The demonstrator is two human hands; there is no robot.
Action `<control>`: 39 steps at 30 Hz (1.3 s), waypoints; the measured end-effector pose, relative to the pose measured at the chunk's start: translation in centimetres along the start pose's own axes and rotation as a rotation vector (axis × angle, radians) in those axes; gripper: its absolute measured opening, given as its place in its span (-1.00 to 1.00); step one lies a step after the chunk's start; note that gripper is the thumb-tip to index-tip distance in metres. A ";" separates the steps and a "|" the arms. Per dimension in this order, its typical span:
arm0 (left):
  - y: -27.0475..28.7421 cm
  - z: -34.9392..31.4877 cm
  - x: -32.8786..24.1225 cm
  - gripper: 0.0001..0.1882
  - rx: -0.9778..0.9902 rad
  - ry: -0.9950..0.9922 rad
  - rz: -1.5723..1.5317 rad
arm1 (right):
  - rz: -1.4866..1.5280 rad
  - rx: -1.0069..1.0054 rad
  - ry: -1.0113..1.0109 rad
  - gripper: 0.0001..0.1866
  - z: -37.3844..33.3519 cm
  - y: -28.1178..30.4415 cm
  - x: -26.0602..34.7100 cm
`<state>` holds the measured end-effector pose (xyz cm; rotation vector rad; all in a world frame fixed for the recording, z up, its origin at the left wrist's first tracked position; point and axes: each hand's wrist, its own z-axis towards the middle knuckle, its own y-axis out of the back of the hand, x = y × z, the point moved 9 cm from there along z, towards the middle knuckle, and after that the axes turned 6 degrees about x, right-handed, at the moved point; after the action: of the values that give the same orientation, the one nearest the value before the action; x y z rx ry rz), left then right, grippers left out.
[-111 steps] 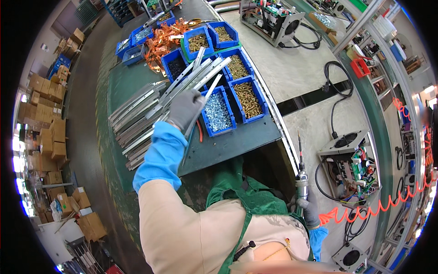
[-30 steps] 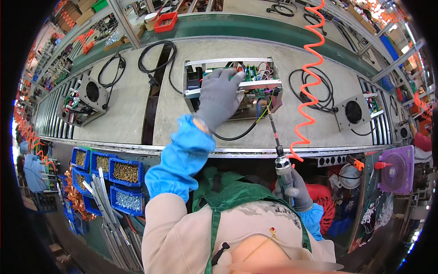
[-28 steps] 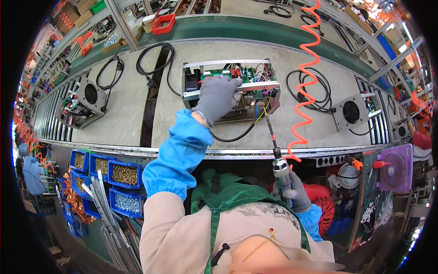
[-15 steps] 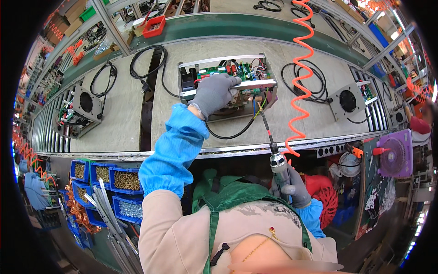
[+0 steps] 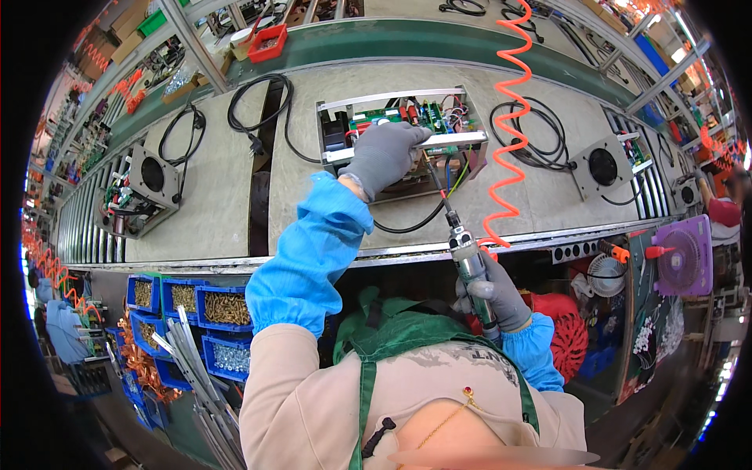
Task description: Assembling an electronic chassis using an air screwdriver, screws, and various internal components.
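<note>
My gloved right hand [image 5: 501,294] is wrapped round a pneumatic screwdriver [image 5: 468,258]. Its long bit slants up and left to the front of an open metal chassis [image 5: 462,139] filled with green circuit boards and wires. Whether the bit touches a screw is hidden under my fingers. My gloved left hand [image 5: 385,157] lies over the chassis's front rail, its fingers closed against the metal and its fingertips just above the bit. A black power cable [image 5: 407,230] bends out below the chassis.
An orange coiled air hose [image 5: 509,172] hangs right of the chassis. Similar units with fans stand left [image 5: 145,188] and right [image 5: 601,168] on the line. Blue bins [image 5: 227,307] of screws sit below left, beside metal strips [image 5: 192,360]. A purple fan [image 5: 681,258] stands at right.
The screwdriver has moved left, its bit now rising to the front rail near my left fingertips. My left hand and the chassis appear slightly further right in the picture.
</note>
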<state>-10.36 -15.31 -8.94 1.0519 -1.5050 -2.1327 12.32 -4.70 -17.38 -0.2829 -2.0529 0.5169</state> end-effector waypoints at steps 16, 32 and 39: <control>-0.3 0.1 0.2 -0.60 0.047 0.002 0.019 | 0.252 0.054 0.084 -0.21 0.9 -1.9 -0.6; 4.2 -11.2 7.6 -0.63 -0.503 0.313 -0.134 | 0.257 0.147 0.221 0.05 2.8 -2.9 -1.1; 3.5 -10.8 7.2 -0.62 -0.477 0.349 -0.016 | 0.264 0.162 0.217 -0.04 2.8 -2.6 -1.4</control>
<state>-7.91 -28.47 -10.29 1.1707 -0.7806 -2.0352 10.61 -8.27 -18.50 -0.4944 -1.7618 0.7748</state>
